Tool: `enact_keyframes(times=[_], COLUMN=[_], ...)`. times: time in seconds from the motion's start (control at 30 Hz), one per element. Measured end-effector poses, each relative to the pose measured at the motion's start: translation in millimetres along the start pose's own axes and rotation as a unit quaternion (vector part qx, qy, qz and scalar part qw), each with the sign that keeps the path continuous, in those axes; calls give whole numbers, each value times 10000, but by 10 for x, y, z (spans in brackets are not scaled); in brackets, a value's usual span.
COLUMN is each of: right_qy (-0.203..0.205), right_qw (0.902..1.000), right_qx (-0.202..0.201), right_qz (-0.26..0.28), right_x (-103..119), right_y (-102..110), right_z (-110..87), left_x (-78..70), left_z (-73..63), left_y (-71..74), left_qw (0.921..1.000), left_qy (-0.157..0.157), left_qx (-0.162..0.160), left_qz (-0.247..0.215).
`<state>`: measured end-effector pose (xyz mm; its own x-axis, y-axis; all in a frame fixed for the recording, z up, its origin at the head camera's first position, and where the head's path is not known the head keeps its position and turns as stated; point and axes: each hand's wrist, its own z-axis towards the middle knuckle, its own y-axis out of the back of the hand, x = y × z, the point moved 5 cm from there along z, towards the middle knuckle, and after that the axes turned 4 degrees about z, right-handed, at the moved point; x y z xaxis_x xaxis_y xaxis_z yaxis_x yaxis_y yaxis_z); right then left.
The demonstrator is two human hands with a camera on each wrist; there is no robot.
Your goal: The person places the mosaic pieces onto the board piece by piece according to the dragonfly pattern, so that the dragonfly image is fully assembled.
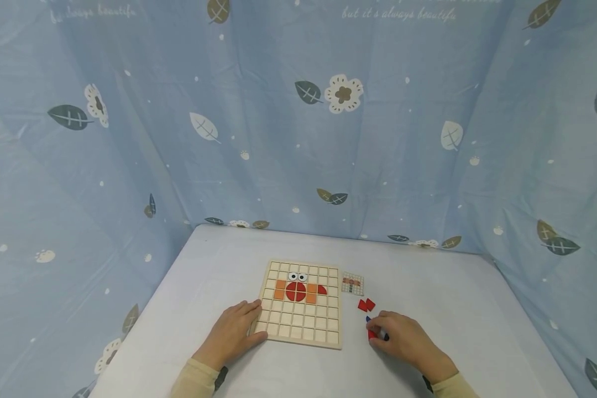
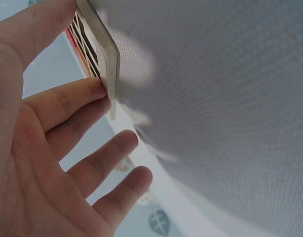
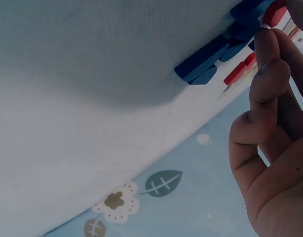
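A square wooden grid board (image 1: 298,326) carries two eye tiles (image 1: 297,277), a red circle (image 1: 296,291) made of tiles, orange tiles (image 1: 280,289) on both sides and a red quarter-round tile (image 1: 321,289) to the right. My left hand (image 1: 234,331) rests at the board's near left corner, fingers fairly straight and spread; in the left wrist view two fingertips (image 2: 99,89) touch its edge. To the right of the board, my right hand (image 1: 400,337) pinches a red tile (image 1: 371,334) between thumb and forefinger, beside several blue pieces (image 3: 206,61). Its exact shape is partly hidden.
A small pattern card (image 1: 352,283) lies just right of the board. Two loose red tiles (image 1: 366,304) sit between the card and my right hand. The white tabletop (image 1: 428,282) ends at a blue patterned curtain (image 1: 278,166).
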<state>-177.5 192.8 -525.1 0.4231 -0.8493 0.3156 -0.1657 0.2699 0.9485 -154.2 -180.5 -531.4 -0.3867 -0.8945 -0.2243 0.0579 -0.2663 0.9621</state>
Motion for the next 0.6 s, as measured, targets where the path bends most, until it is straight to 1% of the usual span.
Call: enact_keyframes(times=[0.13, 0.27, 0.6], right_qy=[-98, -119, 18], right_qw=[9999, 9999, 10000], right_qx=[48, 15, -4], right_qz=[-30, -23, -6], right_x=[4, 5, 12], right_y=[-12, -17, -21], right_z=[3, -1, 7], left_x=[11, 16, 21], left_z=[-1, 0, -3], left_y=[-6, -18, -32], left_qw=[10000, 10000, 9999], left_qy=[13, -10, -34], left_qx=[4, -44, -49], left_qz=[31, 60, 120])
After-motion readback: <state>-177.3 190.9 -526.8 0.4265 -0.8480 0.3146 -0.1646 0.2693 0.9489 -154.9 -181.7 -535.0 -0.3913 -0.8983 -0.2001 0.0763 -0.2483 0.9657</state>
